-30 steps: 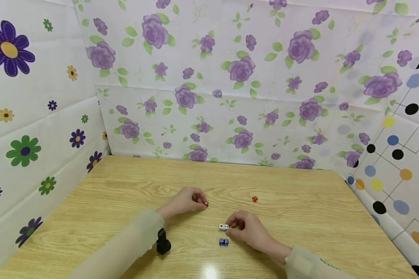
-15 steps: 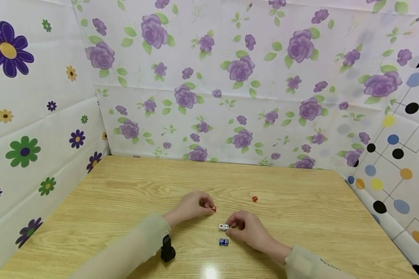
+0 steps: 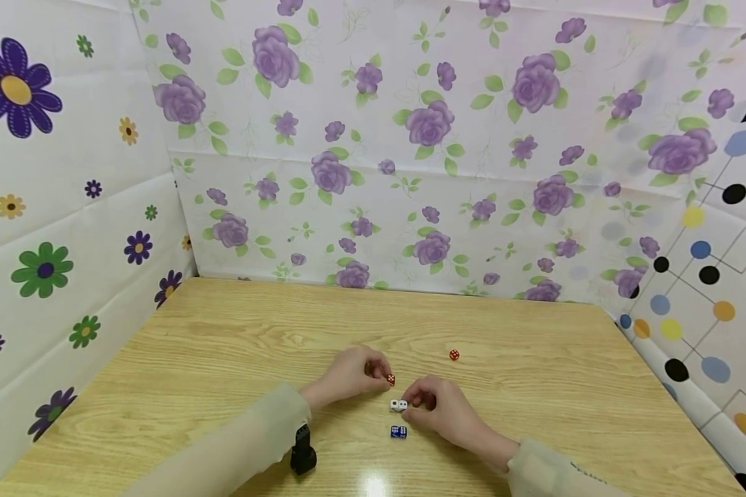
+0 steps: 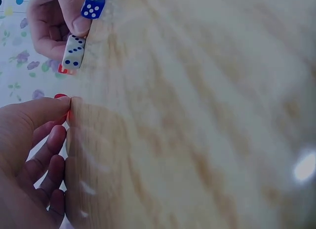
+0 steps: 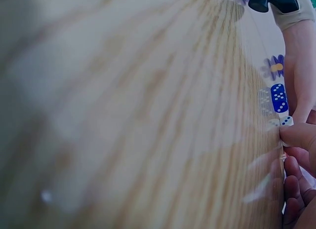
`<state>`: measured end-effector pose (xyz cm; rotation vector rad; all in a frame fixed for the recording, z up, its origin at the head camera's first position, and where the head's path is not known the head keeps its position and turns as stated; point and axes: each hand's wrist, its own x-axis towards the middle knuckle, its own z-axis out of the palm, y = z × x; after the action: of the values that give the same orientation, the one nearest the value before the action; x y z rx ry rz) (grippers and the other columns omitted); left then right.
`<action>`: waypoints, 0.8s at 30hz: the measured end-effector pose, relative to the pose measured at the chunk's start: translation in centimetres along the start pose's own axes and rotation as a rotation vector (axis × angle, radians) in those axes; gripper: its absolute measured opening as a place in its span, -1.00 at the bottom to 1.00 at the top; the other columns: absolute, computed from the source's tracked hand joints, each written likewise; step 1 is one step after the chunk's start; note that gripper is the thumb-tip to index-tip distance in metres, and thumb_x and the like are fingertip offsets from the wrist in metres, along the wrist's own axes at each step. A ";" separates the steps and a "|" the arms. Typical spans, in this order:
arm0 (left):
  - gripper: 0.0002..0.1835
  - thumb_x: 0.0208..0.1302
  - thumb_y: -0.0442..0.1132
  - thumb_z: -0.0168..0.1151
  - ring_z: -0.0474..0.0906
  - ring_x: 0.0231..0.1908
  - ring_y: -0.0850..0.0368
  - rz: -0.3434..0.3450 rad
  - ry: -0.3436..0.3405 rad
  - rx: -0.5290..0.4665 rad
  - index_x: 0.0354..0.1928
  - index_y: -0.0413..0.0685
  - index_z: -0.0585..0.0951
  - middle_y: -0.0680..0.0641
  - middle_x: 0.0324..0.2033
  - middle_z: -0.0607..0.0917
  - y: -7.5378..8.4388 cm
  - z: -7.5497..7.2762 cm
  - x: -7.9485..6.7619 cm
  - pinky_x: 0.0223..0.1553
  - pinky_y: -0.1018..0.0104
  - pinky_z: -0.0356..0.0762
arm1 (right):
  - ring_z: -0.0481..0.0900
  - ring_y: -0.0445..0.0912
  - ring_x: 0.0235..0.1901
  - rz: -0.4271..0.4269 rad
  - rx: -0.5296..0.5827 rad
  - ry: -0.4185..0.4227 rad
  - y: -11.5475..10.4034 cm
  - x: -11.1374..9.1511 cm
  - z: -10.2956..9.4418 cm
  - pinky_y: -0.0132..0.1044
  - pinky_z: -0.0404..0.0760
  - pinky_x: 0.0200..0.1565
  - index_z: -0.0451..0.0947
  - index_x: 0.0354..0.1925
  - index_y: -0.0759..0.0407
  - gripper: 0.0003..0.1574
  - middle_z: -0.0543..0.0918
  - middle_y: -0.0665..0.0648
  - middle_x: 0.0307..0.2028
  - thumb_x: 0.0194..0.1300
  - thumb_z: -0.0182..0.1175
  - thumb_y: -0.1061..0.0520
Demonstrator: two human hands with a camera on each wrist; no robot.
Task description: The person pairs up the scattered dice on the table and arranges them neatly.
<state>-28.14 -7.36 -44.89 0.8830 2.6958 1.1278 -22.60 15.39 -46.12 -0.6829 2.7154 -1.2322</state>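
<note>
My left hand pinches a red die between thumb and forefinger, low over the table and just behind a pair of white dice. In the left wrist view the thumb covers most of that red die. The thumb and forefinger of my right hand pinch the right-hand white die, which sits side by side with the other white one. Nearer to me, two blue dice stand together, also visible in the right wrist view. A second red die lies alone behind my right hand.
All the dice are on a wood-grain table. Behind it hangs a cloth with purple roses. Patterned cloths also line the left and right sides. A black wrist camera juts from the left sleeve, close to the tabletop.
My left hand has moved right and toward me with the red die, nearing the white dice. The right hand, the white and blue dice and the other red die have stayed put.
</note>
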 end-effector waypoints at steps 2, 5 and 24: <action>-0.90 0.15 -0.22 0.45 0.44 -0.52 0.32 0.008 0.001 0.006 -0.30 0.01 0.71 0.08 -0.52 0.64 0.2 0.1 -0.1 -0.39 0.46 0.39 | 0.40 -0.26 -0.45 0.001 -0.001 0.002 0.0 0.0 0.0 -0.42 0.38 -0.39 0.67 -0.28 -0.08 -0.87 0.62 -0.03 -0.35 0.18 0.42 0.00; -0.90 0.16 -0.22 0.44 0.45 -0.51 0.31 0.005 0.002 0.016 -0.29 0.02 0.71 0.09 -0.52 0.64 0.4 0.1 -0.2 -0.38 0.45 0.39 | 0.40 -0.26 -0.45 0.005 -0.001 0.003 0.0 0.0 0.0 -0.42 0.37 -0.39 0.67 -0.28 -0.08 -0.87 0.62 -0.04 -0.35 0.18 0.42 0.00; -0.88 0.13 -0.17 0.48 0.43 -0.54 0.37 0.022 0.046 0.048 -0.31 0.07 0.72 0.12 -0.54 0.64 0.4 0.4 -0.4 -0.36 0.46 0.39 | 0.39 -0.26 -0.45 0.007 -0.002 0.005 -0.1 0.0 0.0 -0.43 0.37 -0.39 0.67 -0.29 -0.07 -0.87 0.61 -0.04 -0.35 0.17 0.43 0.02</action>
<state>-27.51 -7.06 -44.94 0.9076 2.7672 1.1057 -22.55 15.35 -46.10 -0.6703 2.7211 -1.2318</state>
